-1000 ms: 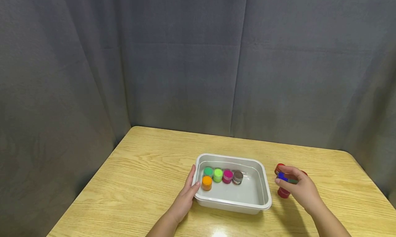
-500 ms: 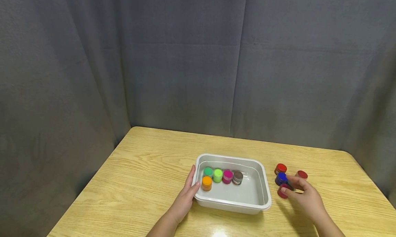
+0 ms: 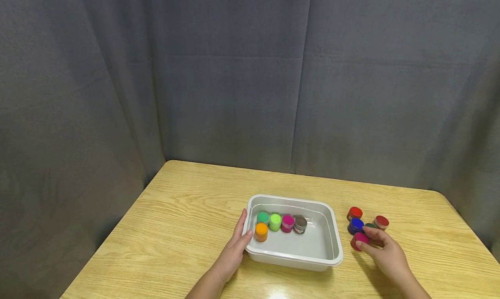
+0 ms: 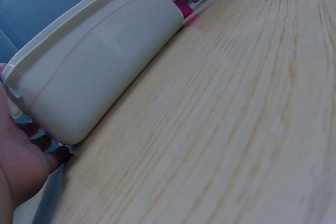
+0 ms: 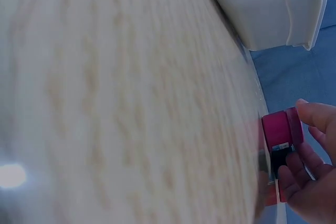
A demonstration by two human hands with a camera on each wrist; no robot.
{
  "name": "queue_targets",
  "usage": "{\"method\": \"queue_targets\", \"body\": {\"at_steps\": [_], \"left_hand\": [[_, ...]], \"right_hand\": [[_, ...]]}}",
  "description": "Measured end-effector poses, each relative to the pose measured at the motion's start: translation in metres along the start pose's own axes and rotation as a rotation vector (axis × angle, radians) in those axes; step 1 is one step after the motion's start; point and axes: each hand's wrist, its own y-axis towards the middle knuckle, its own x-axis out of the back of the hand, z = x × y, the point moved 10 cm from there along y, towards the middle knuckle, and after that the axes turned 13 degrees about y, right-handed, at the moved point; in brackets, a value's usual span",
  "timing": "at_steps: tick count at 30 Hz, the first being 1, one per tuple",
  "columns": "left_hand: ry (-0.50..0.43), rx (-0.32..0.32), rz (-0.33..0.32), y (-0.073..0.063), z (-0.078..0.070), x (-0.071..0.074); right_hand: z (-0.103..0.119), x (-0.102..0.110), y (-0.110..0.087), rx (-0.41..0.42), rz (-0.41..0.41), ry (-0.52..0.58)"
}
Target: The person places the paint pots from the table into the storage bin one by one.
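A pale grey plastic tray point(image 3: 293, 259) stands on the table. My left hand point(image 3: 231, 252) holds its left end, thumb over the rim and fingers along the outer wall. Inside are small paint jars: teal point(image 3: 263, 218), lime green point(image 3: 275, 221), magenta point(image 3: 287, 223), brown-grey point(image 3: 300, 225) and orange point(image 3: 261, 231). Right of the tray, my right hand point(image 3: 386, 252) pinches a crimson paint jar point(image 5: 276, 129) between thumb and fingers. Beside it are a blue jar point(image 3: 356, 225), a partly covered dark green jar point(image 3: 370, 225) and two red jars, one farther back point(image 3: 354, 212), one at right point(image 3: 381, 221).
The wood-grain table point(image 3: 168, 229) runs to grey curtains point(image 3: 234, 95) at the back and both sides. Bare tabletop lies left of the tray. The tray's right half point(image 3: 320, 242) holds no jars.
My right hand has shifted from over the blue and dark green jars to the crimson jar in front, whose lid now looks tipped slightly. The left hand and tray have stayed put.
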Motion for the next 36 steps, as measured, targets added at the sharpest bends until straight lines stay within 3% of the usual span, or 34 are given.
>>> {"method": "queue_targets", "body": {"at_steps": [8,24,36], "left_hand": [[0.013,0.0,-0.002,-0.001,0.0,0.0],[0.003,-0.003,0.002,-0.001,0.0,-0.001],[0.009,-0.007,-0.001,0.0,-0.001,0.0]], "right_hand": [[-0.005,-0.004,0.003,-0.026,0.006,0.054],[-0.009,-0.006,0.003,-0.05,0.01,0.024],[0.021,0.004,0.001,0.019,-0.04,-0.011]]}}
